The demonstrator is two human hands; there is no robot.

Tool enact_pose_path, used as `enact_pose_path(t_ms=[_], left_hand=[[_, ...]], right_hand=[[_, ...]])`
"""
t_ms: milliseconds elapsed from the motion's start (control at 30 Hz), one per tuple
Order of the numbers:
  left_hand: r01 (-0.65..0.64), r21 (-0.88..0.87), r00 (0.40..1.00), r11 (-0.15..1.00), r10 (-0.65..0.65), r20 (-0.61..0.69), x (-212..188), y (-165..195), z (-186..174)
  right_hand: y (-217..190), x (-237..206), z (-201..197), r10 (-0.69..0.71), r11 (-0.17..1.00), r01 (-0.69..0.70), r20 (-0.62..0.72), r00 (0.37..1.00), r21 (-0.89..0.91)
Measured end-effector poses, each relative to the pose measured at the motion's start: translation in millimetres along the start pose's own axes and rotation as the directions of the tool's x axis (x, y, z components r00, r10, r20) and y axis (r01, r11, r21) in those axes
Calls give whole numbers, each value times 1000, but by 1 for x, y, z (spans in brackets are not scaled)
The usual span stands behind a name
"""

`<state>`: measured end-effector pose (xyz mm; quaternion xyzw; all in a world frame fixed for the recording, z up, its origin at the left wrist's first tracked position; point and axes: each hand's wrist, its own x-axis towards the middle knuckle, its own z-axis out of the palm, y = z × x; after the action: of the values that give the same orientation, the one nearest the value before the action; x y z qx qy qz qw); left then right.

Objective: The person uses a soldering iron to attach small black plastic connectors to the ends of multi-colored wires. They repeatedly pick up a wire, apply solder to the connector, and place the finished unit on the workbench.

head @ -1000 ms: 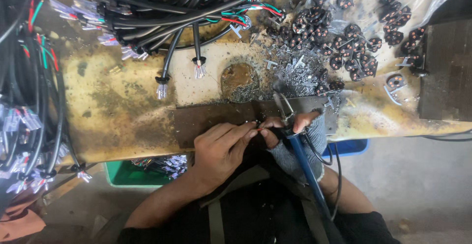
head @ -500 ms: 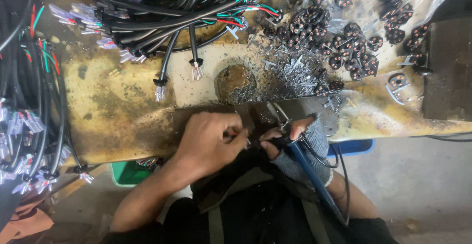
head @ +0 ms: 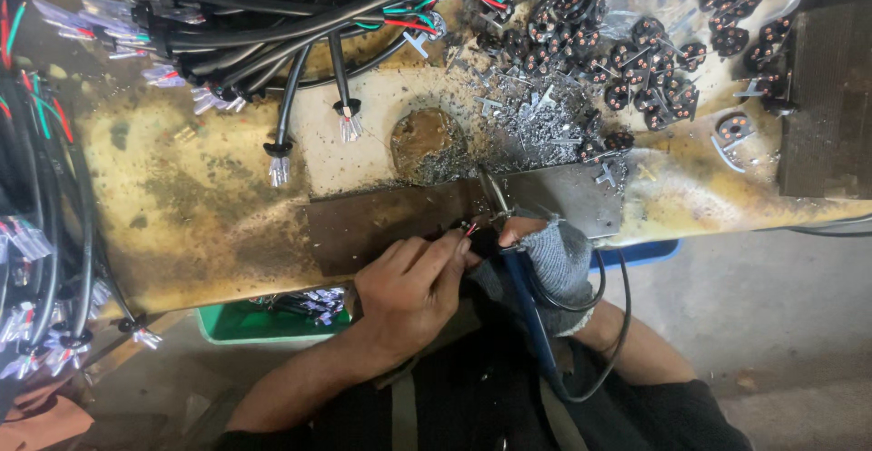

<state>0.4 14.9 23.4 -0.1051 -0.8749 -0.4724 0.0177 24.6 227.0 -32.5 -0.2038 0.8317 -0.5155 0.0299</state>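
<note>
Stained yellow bench (head: 182,206) is filling the view, its surface scorched and crusted, with grey concrete floor (head: 772,324) showing below its near edge. One dark metal plate (head: 391,219) is lying on the bench at that edge, and the work is going on just over it.

Across the top, a thick bundle of black cables (head: 272,24) is sprawling, too tangled to count; two of its ends, with clear sleeves, are hanging down toward the plate. At upper right, black round connector caps (head: 636,42) are lying in a heap with copper pins showing; they overlap too much for a true count, though there are clearly dozens. One pile of grey metal scraps (head: 545,128) is sitting between the caps and the plate. One green bin (head: 263,319) and one blue bin (head: 640,253) are peeking out under the bench.

Left hand (head: 413,287) is closing its fingertips on a thin bunch of coloured wires (head: 470,230), pinching them just above the plate. Right hand (head: 545,256), wearing a grey fingerless glove, is gripping one blue-handled soldering iron (head: 527,306), whose tip is meeting the wire ends; its black cord is looping off to the right.

To do this step well, I judge the wire ends should be kept steady against the plate, fingertips held back from the hot tip, and the iron touching only the bared ends.
</note>
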Motion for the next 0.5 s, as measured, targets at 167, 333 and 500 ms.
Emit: enact_pose_path(t_ms=[167, 333, 500], left_hand=[[355, -151, 857, 923, -257, 446, 18, -5, -25], [216, -161, 783, 963, -72, 617, 34, -20, -38], [-12, -21, 907, 1000, 20, 421, 35, -14, -31]], right_hand=[[2, 3, 4, 4, 1000, -2, -62, 998, 29], [7, 3, 10, 456, 369, -412, 224, 861, 833], [8, 10, 9, 388, 149, -379, 299, 872, 913]])
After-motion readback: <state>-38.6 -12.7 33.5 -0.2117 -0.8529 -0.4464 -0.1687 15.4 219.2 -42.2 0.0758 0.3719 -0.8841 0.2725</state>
